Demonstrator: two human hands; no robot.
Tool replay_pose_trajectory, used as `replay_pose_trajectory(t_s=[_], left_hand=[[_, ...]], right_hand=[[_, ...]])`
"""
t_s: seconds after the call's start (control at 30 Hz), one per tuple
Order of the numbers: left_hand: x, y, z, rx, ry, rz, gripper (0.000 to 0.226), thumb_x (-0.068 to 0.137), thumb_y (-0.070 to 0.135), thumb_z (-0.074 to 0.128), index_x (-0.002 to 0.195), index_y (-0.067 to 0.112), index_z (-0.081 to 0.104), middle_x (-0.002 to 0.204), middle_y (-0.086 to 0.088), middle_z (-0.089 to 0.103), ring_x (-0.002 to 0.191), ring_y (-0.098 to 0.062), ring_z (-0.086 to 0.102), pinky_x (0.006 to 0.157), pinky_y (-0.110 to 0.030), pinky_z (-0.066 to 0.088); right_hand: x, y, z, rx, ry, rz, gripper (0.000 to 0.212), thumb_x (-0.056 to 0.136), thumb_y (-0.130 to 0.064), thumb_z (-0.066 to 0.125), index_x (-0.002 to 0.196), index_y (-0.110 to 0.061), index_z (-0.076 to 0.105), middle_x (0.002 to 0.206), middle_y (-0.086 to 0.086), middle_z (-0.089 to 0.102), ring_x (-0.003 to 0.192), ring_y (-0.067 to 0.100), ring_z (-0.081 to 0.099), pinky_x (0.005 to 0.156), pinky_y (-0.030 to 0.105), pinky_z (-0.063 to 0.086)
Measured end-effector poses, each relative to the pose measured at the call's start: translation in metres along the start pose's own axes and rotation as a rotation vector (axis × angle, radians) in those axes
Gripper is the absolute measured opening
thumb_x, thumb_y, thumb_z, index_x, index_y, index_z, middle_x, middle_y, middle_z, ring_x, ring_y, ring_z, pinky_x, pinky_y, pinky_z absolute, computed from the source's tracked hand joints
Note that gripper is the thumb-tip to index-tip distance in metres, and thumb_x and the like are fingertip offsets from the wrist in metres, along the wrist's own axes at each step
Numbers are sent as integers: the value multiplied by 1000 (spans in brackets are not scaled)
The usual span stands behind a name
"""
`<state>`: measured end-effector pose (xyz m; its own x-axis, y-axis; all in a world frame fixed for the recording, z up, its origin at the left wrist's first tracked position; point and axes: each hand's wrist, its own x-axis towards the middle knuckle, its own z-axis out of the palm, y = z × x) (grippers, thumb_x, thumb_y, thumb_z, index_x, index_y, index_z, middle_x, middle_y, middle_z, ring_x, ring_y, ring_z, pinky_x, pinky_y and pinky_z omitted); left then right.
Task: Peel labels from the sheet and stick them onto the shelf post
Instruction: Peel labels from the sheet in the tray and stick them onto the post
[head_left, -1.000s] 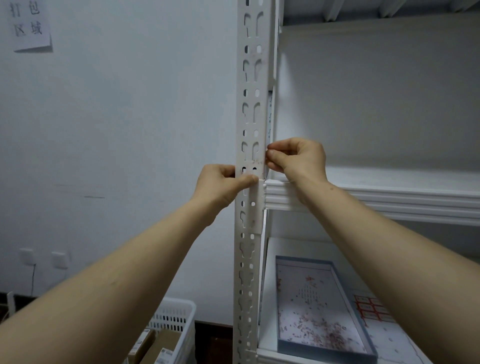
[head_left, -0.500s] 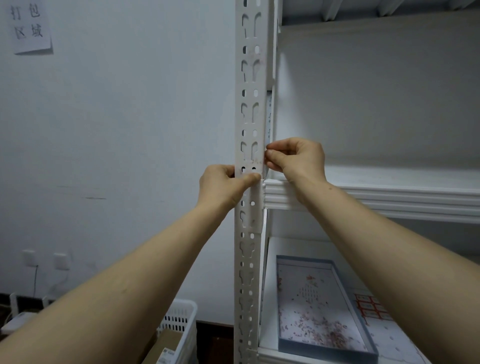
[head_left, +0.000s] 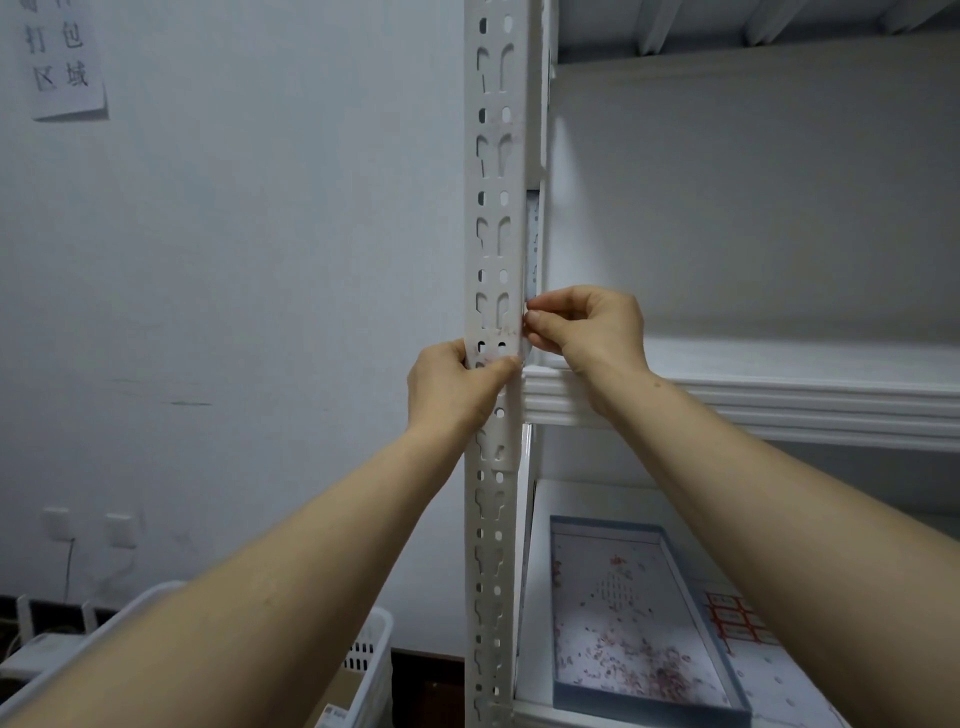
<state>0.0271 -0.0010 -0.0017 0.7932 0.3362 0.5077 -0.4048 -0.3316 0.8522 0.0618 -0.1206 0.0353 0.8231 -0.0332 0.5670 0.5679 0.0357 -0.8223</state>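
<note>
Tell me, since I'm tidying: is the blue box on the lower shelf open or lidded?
Open: no lid covers the blue box; its speckled lining shows.

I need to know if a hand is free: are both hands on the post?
Yes, the left hand grips the post from the left and the right hand pinches its right edge.

Both hands meet at the white slotted shelf post (head_left: 493, 208). The left hand (head_left: 452, 387) grips it, thumb across its front; the right hand (head_left: 587, 327) pinches its right edge just above. A blue tray (head_left: 608, 524) lies on the shelf below.
</note>
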Motion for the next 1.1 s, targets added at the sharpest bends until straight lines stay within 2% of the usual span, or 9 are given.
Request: replay_pose_trajectory(t_s=[0.2,0.3,0.4,0.47,0.67,0.7,0.73,0.8,1.1], left_hand=[[-3,2,3,-2,28,-12,5,65,34,69,68,31,69,76,3,73,81,-21,69,80,-44,56],[-2,4,3,-13,37,-28,6,72,30,70,70,25,70,73,3,71,75,-23,67,74,-36,56],[2,8,2,-73,91,-109,34,77,39,60,60,9,60,60,-4,47,60,-26,43,61,-31,38],[4,6,1,-76,84,-100,43,81,44,61,66,3,64,63,-8,49,61,-24,45,60,-30,39],[-8,-4,-5,-173,17,-30,6,86,32,67,82,28,69,89,7,70,97,-16,66,77,-22,50],[-10,-3,-5,-167,42,-17,13,85,30,68,97,25,70,102,4,70,108,-17,63,85,-25,51],[-13,-3,-4,-132,79,10,34,84,30,70,116,19,65,119,2,65,118,-17,57,95,-29,47],[-17,-2,-4,-35,135,89,66,80,34,72,138,15,47,140,1,50,130,-15,44,108,-33,38],[-23,2,-10,100,118,271,77,76,39,72,142,16,40,145,0,44,134,-15,39,110,-30,33]], right_hand=[[-3,-2,-1,17,-9,3,18,80,8,67,74,-9,67,72,8,67,65,18,67,63,19,57],[-7,-3,-2,60,12,1,14,80,9,67,77,-6,68,72,9,67,65,18,67,64,19,57],[-10,-3,-4,110,67,4,13,80,7,68,80,-6,69,74,10,68,67,18,69,68,21,58],[-14,-2,-7,128,90,21,15,80,6,68,77,-9,69,75,9,69,67,17,70,68,21,57],[-30,1,-16,106,49,87,12,82,5,66,78,-7,65,71,10,67,52,12,65,61,19,55],[-33,-1,-16,103,27,90,11,83,5,66,79,-5,65,70,10,66,52,12,65,62,20,57],[-36,-4,-17,99,2,93,10,83,5,65,80,-4,66,70,10,66,52,12,65,62,20,58],[-41,-8,-18,88,-68,98,6,83,5,66,83,-1,66,69,11,66,53,12,66,61,20,58],[-50,-15,-24,141,-274,123,13,82,2,66,85,-9,72,74,8,73,64,16,69,61,19,56]])
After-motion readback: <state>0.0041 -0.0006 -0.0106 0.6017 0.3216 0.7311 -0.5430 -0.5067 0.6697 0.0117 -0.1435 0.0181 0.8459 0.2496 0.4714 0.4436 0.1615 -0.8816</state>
